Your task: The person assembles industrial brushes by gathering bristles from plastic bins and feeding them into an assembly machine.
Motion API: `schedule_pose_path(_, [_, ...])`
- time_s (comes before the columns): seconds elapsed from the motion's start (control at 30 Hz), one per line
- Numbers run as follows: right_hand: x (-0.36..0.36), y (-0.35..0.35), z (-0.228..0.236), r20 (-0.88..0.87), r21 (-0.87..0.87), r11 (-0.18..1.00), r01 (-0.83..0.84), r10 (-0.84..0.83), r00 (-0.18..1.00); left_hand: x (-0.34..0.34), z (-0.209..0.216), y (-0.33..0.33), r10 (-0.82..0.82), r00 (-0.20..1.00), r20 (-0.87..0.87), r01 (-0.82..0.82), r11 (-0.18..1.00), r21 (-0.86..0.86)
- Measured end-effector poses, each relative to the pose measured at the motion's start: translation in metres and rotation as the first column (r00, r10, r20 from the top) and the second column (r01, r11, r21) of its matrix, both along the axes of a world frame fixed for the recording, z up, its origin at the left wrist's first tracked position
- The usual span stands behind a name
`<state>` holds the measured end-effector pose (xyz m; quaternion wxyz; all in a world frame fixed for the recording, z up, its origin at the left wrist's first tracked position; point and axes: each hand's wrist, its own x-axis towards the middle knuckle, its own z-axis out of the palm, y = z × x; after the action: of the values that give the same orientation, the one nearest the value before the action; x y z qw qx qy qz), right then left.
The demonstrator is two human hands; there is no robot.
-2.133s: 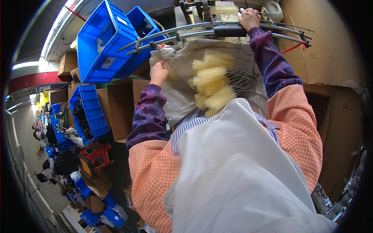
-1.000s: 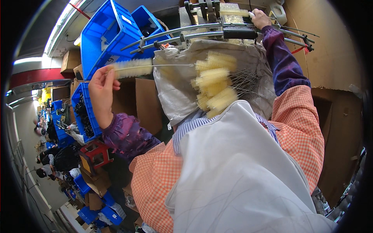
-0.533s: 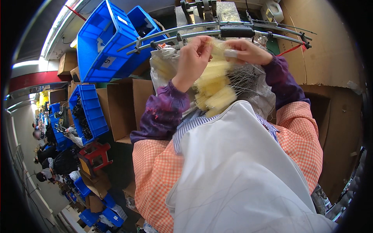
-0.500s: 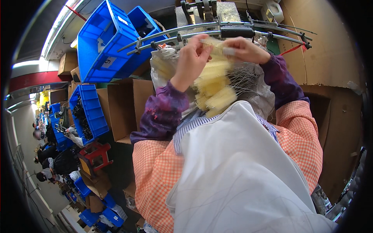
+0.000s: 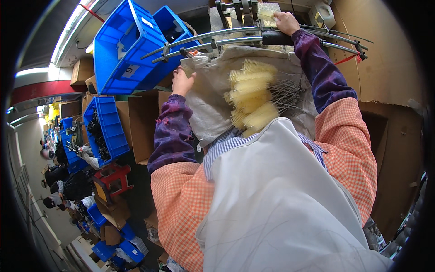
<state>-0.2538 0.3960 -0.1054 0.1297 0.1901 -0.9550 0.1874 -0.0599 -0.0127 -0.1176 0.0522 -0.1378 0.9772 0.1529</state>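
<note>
A pile of pale yellow bottle brushes (image 5: 251, 88) lies on a whitish sack (image 5: 206, 106) over my lap. Their twisted wire stems (image 5: 287, 93) fan out to the right. My right hand (image 5: 286, 22) is stretched forward past two metal rails, its fingers closed on a pale yellow brush (image 5: 266, 16) beside the machine (image 5: 242, 11). To the left, my left hand (image 5: 183, 82) is at the sack's edge with the thumb and fingers apart, holding nothing that I can see.
Curved metal rails (image 5: 213, 43) cross in front of me, with a red tie at their right end. Blue crates (image 5: 122, 54) stand at the left, with another crate of dark parts (image 5: 105, 131) below. Cardboard boxes (image 5: 145, 120) flank me; a red stool (image 5: 113, 179) is farther left.
My hands, together on a brush over the pile before, have parted. The right went forward with a brush toward the machine; the left moved left to the sack's edge.
</note>
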Motion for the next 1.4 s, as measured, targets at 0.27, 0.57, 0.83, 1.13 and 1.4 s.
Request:
schedule_pose_path(0.27, [-0.025, 0.016, -0.014, -0.22, 0.165, 0.986, 0.022, 0.015, 0.975, -0.016, -0.003, 0.007, 0.029, 0.999, -0.015, -0.029, 0.998, 0.053])
schedule_pose_path(0.57, [-0.004, 0.038, -0.016, -0.343, 0.121, 0.951, 0.284, -0.228, 0.911, -0.014, -0.009, -0.002, -0.011, 0.999, -0.048, 0.014, 0.998, 0.06])
schedule_pose_path(0.83, [0.016, 0.02, -0.001, -0.24, 0.218, 0.867, 0.447, -0.397, 0.886, 0.0, 0.016, 0.027, -0.122, 0.96, -0.253, 0.134, 0.991, 0.028])
schedule_pose_path(1.13, [0.029, -0.08, 0.016, -0.175, 0.229, 0.913, 0.338, -0.303, 0.937, 0.019, 0.111, 0.084, -0.285, 0.892, -0.352, 0.264, 0.959, -0.108])
schedule_pose_path(1.4, [0.032, -0.079, 0.02, -0.167, 0.267, 0.912, 0.31, -0.273, 0.947, 0.034, 0.171, 0.082, -0.275, 0.874, -0.401, 0.225, 0.96, -0.168])
